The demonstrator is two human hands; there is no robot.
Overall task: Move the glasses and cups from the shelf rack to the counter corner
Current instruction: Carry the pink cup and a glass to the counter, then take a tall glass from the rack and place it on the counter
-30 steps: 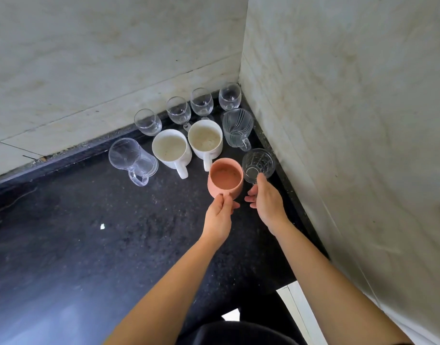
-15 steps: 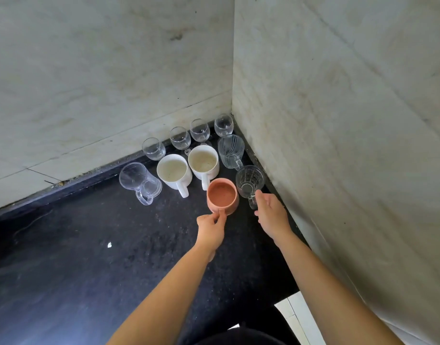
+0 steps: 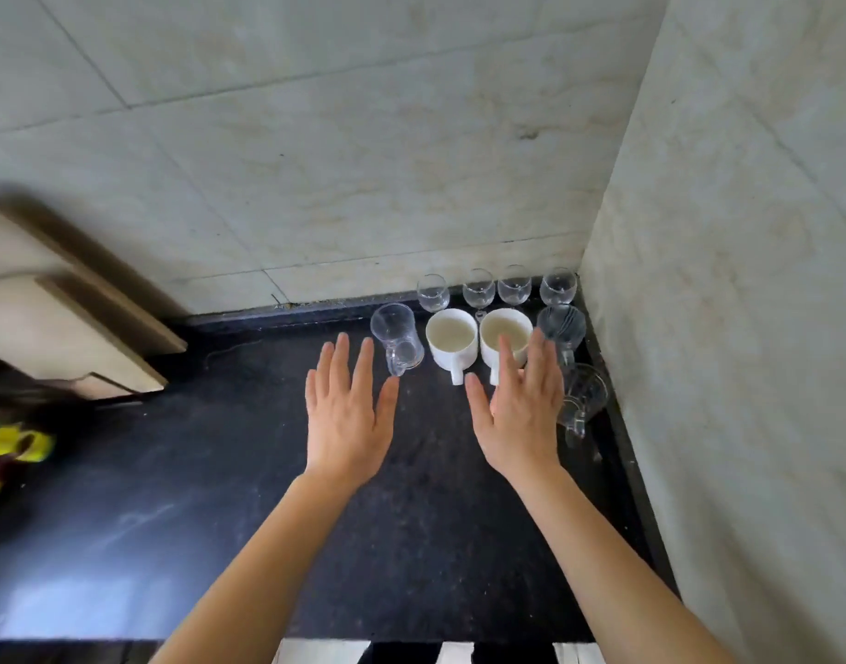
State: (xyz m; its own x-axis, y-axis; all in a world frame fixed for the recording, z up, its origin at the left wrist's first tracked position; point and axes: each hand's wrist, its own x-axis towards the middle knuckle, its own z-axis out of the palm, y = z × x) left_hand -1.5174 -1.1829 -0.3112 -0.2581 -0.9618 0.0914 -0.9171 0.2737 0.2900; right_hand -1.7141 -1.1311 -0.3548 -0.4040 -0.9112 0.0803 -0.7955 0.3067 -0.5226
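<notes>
Left hand: the left hand (image 3: 346, 414) is held flat above the black counter (image 3: 219, 496), fingers spread, nothing gripped
Right hand: the right hand (image 3: 519, 407) is likewise splayed and empty, and it overlaps the near white mug in the view (contact cannot be told)
Back row: four small stemmed glasses (image 3: 496, 289) are lined up against the rear wall, reaching into the corner
Middle row: a clear glass mug (image 3: 396, 338), two white mugs (image 3: 478, 338) with handles turned toward the person, and a ribbed glass cup (image 3: 560, 325) are set just in front of the stemmed glasses
Right edge: another clear glass mug (image 3: 582, 397) is placed close to the side wall, just beside the right hand
Hidden: whatever lies under the right palm cannot be seen
Off to the left: something yellow-green (image 3: 13, 445) is blurred at the counter's far side, well apart from the group
Task state: the pieces in view are judged to be parked in the corner already; the shelf rack is out of view
Step in hand: letting go and drawing clear is judged to be under way
Done well: the hands are best lifted straight up and back (not swept sideways), so that no handle is caught and the tightly packed glasses are not knocked together
</notes>
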